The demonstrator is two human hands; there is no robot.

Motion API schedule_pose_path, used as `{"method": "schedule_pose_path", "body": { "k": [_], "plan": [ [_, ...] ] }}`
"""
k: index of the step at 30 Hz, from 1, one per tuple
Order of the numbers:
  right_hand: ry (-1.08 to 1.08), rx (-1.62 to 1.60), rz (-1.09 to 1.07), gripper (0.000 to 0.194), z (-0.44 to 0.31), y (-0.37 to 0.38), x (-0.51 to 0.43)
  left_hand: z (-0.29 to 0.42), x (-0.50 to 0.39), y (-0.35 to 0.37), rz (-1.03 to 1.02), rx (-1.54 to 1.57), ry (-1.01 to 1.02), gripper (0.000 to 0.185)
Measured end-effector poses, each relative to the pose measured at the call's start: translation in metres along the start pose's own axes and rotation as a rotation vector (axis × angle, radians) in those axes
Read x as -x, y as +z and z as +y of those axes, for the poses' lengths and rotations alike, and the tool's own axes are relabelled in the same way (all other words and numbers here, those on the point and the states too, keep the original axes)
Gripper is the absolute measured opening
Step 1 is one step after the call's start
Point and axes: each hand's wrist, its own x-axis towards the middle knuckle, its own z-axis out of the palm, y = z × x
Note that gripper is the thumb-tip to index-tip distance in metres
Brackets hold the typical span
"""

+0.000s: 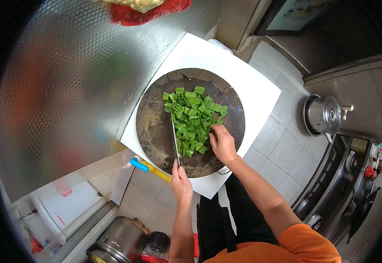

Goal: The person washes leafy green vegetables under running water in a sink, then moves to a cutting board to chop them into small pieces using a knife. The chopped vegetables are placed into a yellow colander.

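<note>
A heap of chopped leafy greens (191, 121) lies on a round wooden chopping block (154, 138), which is dark and worn. My left hand (181, 185) grips a knife (174, 136) at the block's near edge. The blade points away from me, seen almost edge-on, and stands along the left side of the greens. Its handle is mostly hidden by my fingers. My right hand (224, 144) is at the right side of the heap, fingertips touching the leaves, thumb apart from the fingers. Beneath the block is a white tabletop (243, 72).
A textured, translucent-looking panel (79, 98) borders the table's left side. Yellow tubing with a blue end (140, 165) hangs by the near-left edge. A lidded metal pot (319, 113) stands on the right; a metal shelf unit (332, 190) is at lower right. Another large pot (120, 235) sits lower left.
</note>
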Motion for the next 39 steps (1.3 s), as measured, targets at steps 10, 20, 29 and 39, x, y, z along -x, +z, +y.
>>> {"method": "schedule_pose_path", "body": {
  "k": [10,20,29,39],
  "plan": [
    [-0.04,0.042,-0.05,0.017,-0.034,-0.047,0.015,-0.017,-0.014,-0.032,0.129,0.092,0.042,0.039],
    [0.23,0.02,0.047,0.01,0.007,-0.082,0.205,-0.038,-0.119,-0.026,0.006,-0.458,0.513,0.053],
    [1.639,0.294,-0.006,0.021,-0.001,-0.119,0.703,-0.107,0.014,-0.08,-0.514,-0.57,0.986,0.041],
    [1.164,-0.092,0.047,0.036,-0.031,-0.032,0.746,-0.107,0.148,-0.068,-1.044,-0.824,1.099,0.033]
  ]
}}
